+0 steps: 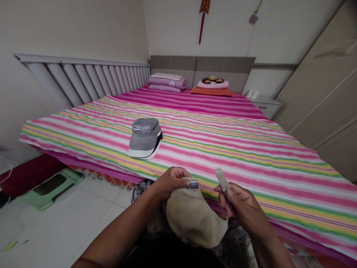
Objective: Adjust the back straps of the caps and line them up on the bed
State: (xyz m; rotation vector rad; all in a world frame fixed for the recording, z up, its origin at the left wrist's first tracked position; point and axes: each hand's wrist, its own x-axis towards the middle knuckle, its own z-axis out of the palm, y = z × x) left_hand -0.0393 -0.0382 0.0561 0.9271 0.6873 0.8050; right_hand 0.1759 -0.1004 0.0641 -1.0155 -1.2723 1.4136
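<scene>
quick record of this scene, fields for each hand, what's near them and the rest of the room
left hand: grips a beige cloth cap at its back, beside a small metal buckle
right hand: pinches a pale strap above the cap
nearby: a grey cap stacked on other caps, lying on a striped bedsheet
rest: folded pink bedding by the headboard; a green plastic stool on the tiled floor
</scene>
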